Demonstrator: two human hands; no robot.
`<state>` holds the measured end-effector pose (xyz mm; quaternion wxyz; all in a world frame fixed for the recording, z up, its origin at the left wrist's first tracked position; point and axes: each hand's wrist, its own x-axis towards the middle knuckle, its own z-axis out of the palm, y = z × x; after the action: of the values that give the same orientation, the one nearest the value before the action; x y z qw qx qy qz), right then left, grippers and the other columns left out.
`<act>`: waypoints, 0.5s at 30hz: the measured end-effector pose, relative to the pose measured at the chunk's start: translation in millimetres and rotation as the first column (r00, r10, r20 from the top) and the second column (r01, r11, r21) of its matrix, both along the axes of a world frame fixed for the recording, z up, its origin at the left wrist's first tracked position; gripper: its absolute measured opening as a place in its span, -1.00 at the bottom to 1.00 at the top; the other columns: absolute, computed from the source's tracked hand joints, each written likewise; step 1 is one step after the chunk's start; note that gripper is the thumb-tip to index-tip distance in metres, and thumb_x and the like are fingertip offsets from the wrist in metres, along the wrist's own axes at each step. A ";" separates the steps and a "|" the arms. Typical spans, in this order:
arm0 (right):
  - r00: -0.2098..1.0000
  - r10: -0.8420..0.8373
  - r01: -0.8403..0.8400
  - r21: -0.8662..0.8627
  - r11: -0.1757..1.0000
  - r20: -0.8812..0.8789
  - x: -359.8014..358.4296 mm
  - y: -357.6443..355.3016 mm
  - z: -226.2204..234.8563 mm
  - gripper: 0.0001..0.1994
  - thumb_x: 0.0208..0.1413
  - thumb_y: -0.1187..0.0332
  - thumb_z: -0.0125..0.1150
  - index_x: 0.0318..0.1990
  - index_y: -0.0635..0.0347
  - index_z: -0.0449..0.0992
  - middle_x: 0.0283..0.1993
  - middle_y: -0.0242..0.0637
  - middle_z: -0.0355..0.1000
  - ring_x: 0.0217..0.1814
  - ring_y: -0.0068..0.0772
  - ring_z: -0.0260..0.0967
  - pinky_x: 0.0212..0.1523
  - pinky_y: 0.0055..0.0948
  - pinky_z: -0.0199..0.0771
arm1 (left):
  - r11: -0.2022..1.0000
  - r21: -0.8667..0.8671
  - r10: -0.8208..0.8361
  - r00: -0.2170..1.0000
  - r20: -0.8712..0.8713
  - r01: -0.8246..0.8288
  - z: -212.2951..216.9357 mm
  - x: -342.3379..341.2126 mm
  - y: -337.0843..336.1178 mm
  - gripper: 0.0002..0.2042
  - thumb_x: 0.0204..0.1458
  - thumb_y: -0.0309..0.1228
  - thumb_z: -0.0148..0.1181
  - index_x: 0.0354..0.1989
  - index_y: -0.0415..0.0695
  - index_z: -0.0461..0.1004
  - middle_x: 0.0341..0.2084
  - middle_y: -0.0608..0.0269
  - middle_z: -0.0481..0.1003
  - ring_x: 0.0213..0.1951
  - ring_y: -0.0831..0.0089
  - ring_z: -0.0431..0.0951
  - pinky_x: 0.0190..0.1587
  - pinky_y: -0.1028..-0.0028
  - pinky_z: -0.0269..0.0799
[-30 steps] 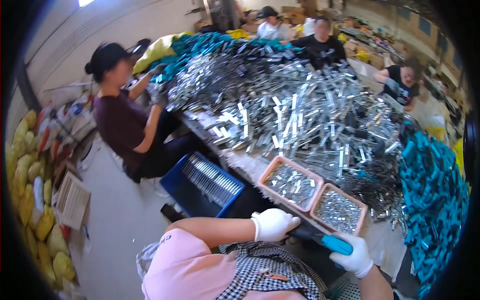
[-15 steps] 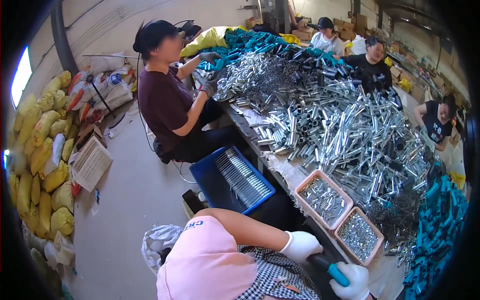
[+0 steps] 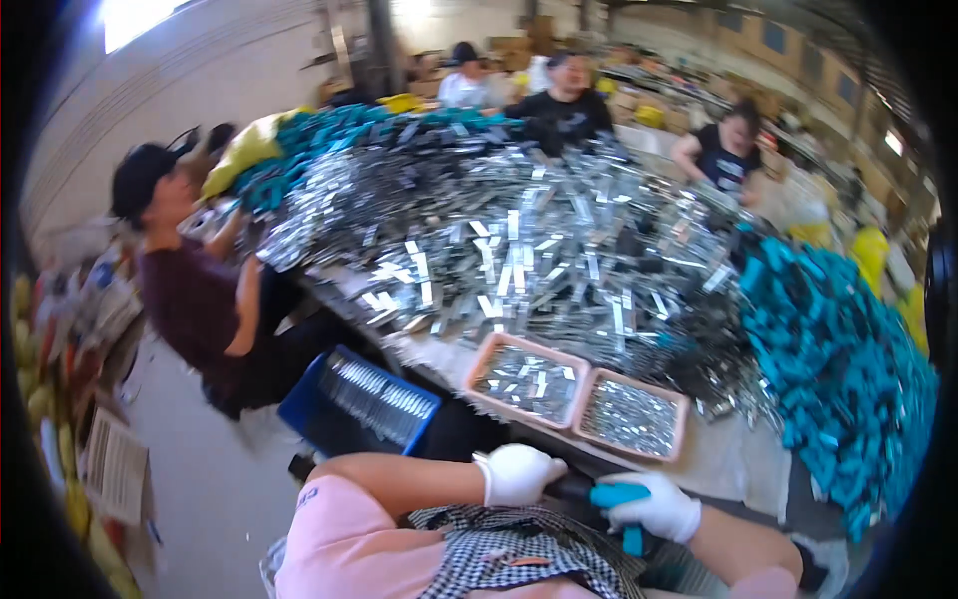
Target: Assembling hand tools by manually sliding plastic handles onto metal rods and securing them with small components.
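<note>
My left hand (image 3: 519,474), in a white glove, is closed on the dark end of a black-and-teal plastic piece. The white-gloved right hand (image 3: 656,506) grips the teal part (image 3: 617,495) of the same piece, and some teal also shows below its fingers. The black part (image 3: 572,487) spans the gap between the hands, low in front of the table edge. Motion blur hides how the parts join. Just beyond the hands stand two pink trays: one (image 3: 477,370) holds small metal tubes, the other (image 3: 680,431) small shiny metal parts.
A large heap of metal tubes (image 3: 519,240) covers the table. Teal plastic pieces (image 3: 838,369) pile up at the right. A blue bin (image 3: 304,399) with rows of metal rods is at the left. One co-worker (image 3: 190,290) sits at left; several people work across the table.
My view has swung right, so the table and trays appear further left. Both gloved hands still hold the piece; more teal shows at the right hand now.
</note>
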<state>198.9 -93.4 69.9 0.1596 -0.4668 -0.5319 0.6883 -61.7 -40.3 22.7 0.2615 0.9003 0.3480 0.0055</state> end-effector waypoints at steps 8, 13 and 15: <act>0.781 -0.468 0.549 0.098 0.830 -0.413 4.2 -18.8 -16.2 -0.40 0.15 0.44 0.10 0.34 0.40 0.12 0.21 0.12 0.32 0.14 -0.08 0.44 0.11 -0.22 0.48 | 0.893 0.413 0.144 0.983 0.117 -0.180 6.3 -0.3 39.9 -0.69 -0.22 -0.34 0.30 -0.24 -0.10 0.48 -0.46 0.11 0.53 -0.42 0.06 0.59 -0.36 0.13 0.50; 0.927 -0.374 0.041 0.993 0.112 0.004 5.2 -34.9 21.2 -0.35 -0.19 0.46 0.31 0.18 0.38 0.37 0.27 0.21 0.30 0.34 0.20 0.26 0.29 -0.23 0.26 | 0.965 0.259 -0.026 0.999 -0.037 0.035 -6.2 12.9 18.8 -0.72 -0.16 -0.28 0.26 -0.26 -0.12 0.48 -0.47 0.06 0.55 -0.39 0.04 0.60 -0.31 0.10 0.51; 0.896 -0.442 0.149 0.972 0.181 -0.055 25.0 -5.5 16.5 -0.55 -0.11 0.49 0.19 0.03 0.39 0.50 0.16 0.14 0.42 0.32 0.11 0.30 0.28 -0.26 0.27 | 0.968 0.214 -0.141 0.989 0.040 0.129 -2.4 14.2 -2.4 -0.77 -0.16 -0.28 0.27 -0.35 -0.11 0.49 -0.50 0.07 0.54 -0.44 0.05 0.60 -0.34 0.15 0.51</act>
<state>223.8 -98.9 86.4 0.4758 -0.4431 -0.7516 0.1113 -47.5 -42.7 20.3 0.1739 0.9440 0.2759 0.0493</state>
